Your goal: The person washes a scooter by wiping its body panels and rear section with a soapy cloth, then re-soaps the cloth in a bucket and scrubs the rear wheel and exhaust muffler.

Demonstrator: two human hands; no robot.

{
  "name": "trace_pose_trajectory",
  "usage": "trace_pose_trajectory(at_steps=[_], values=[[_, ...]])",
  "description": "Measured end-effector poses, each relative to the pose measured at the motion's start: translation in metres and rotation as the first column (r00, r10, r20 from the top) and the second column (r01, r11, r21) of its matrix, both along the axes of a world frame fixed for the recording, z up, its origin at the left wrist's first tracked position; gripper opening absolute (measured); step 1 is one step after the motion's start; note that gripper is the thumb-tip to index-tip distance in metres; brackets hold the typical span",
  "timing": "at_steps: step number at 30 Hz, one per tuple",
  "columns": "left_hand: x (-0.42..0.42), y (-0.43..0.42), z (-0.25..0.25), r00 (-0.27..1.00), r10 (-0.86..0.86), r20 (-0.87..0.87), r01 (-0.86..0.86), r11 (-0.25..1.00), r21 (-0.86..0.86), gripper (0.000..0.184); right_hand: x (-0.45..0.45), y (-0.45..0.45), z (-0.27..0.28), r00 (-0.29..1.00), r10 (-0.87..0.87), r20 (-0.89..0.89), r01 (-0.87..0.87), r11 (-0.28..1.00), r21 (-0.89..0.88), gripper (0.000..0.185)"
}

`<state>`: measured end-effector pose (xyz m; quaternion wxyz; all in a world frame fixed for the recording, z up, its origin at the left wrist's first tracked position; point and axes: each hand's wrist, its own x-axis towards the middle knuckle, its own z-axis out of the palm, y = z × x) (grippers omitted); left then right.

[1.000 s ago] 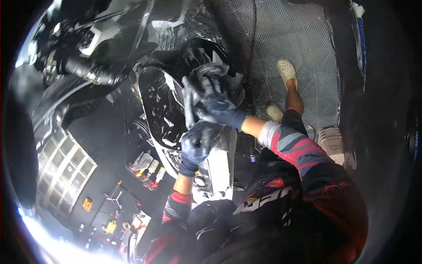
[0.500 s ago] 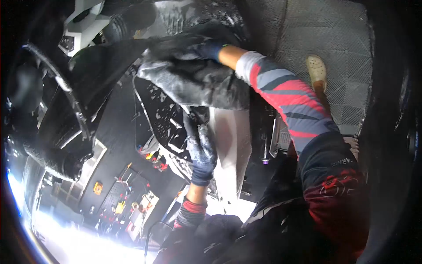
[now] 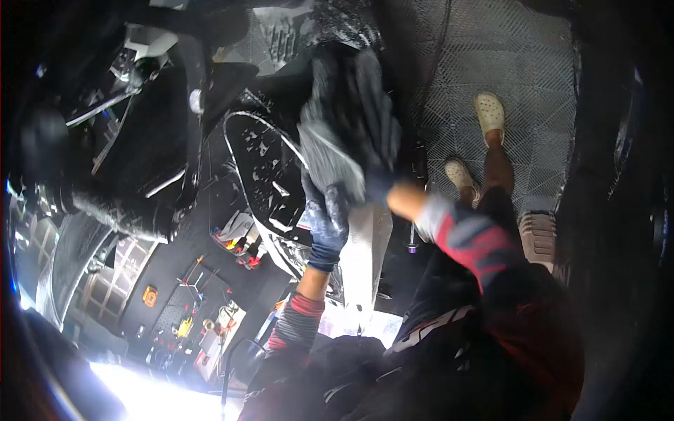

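Note:
A grey cloth (image 3: 333, 158), smeared by motion, spreads over the dark, wet motorcycle bodywork (image 3: 263, 172). My gloved right hand (image 3: 381, 184) is blurred at the cloth's lower right side and grips it. Below the cloth's lower left edge, my gloved left hand (image 3: 328, 221) has its fingers stretched up and apart, their tips touching or nearly touching the cloth. Foam or water spots mark the dark panel. A white panel (image 3: 361, 259) runs down beside my left hand.
Cream clogs (image 3: 489, 112) on a person's feet stand on the grey tiled floor (image 3: 526, 63). A dark board with tools (image 3: 184, 309) and a bench lie at lower left. Bottles (image 3: 246, 242) sit nearby. Part of a handlebar (image 3: 119, 214) is at left.
The cloth, spread wide to the upper left half a second ago, now hangs more bunched and lengthwise. My right hand has moved down and right; my left hand stays near the cloth's lower edge.

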<state>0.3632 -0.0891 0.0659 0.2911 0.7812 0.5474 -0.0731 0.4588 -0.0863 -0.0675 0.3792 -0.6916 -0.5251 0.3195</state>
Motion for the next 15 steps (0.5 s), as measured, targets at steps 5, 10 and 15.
trace_pose_trajectory(at_steps=[5, 10, 15], values=[[-0.011, 0.002, -0.003, 0.986, -0.168, -0.006, 0.167, 0.979, 0.115, 0.058, -0.001, -0.009, -0.009, 0.973, 0.013, 0.230, -0.017, 1.000, 0.017, 0.062], [-0.005, 0.004, 0.001, 0.996, -0.087, 0.030, 0.088, 0.996, -0.011, 0.061, 0.012, 0.042, -0.057, 0.014, 0.340, 0.940, 0.304, 0.895, -0.328, 0.060], [-0.012, 0.004, -0.004, 0.988, -0.037, 0.148, 0.043, 0.998, -0.040, 0.059, 0.003, -0.039, 0.028, 0.906, 0.091, 0.414, -0.084, 0.996, -0.035, 0.046]])
